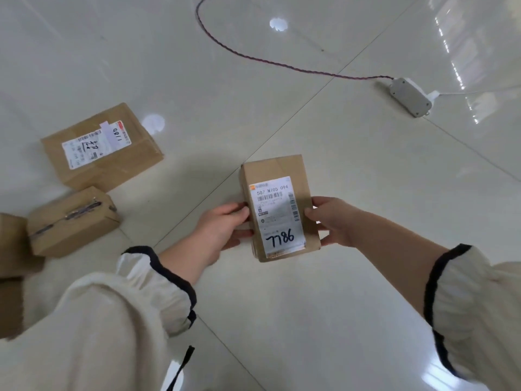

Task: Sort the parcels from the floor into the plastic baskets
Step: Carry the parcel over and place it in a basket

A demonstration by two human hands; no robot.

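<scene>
Parcel [277, 206] marked 7786 is held over the floor [366, 193], label up. Your left hand [222, 227] grips its left side; your right hand [335, 221] grips its right side. A large parcel [101, 148] and a small parcel [73, 221] lie at left.

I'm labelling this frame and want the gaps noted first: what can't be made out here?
Head view:
Plastic baskets: none in frame, whereabouts unknown.
Box at the left edge: cut off by the frame, blurred.
Held parcel: label's fine print too small.
Left hand and right hand: fingers partly hidden under the parcel.
</scene>
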